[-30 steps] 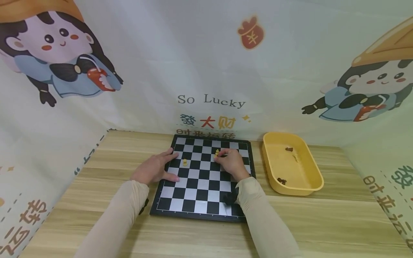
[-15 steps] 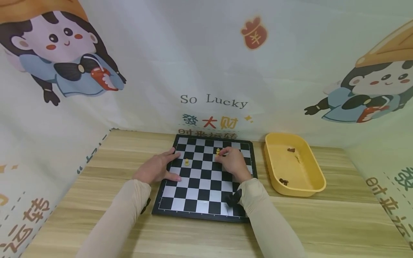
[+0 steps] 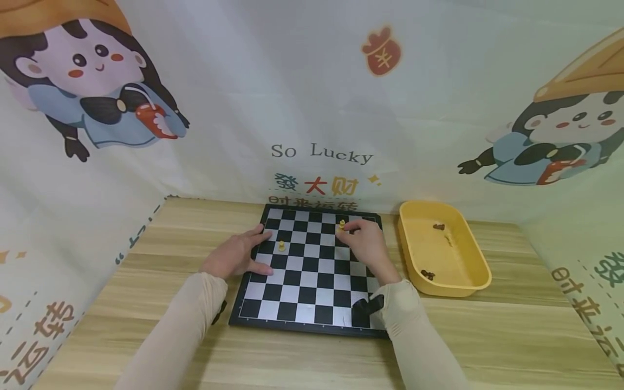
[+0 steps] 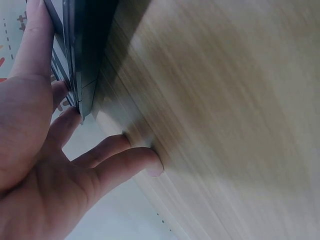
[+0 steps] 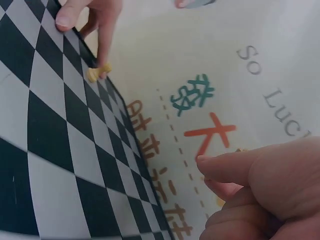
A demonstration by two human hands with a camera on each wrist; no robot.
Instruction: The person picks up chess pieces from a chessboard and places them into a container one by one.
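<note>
My right hand (image 3: 368, 244) pinches a small yellow chess piece (image 3: 342, 223) between thumb and fingertips, close over the far right part of the black-and-white chessboard (image 3: 297, 278). The right wrist view has this hand's fingers hiding most of the piece. A second yellow chess piece (image 3: 281, 246) stands on the board's left side, near my left hand (image 3: 236, 253). That hand lies spread at the left edge, thumb (image 4: 34, 45) over the top of the board. Two of its fingers reach down to the table in the left wrist view.
Right of the board stands a yellow plastic tray (image 3: 480, 271). Several dark brown chess pieces (image 3: 427, 275) and a small yellow bit (image 3: 447, 240) lie inside it. A printed cloth (image 3: 234, 97) hangs behind and beside the wooden table (image 3: 146, 265).
My right hand has moved to the right and slightly away from me, carrying the yellow chess piece. The left hand and the other yellow piece have kept their places on the board.
</note>
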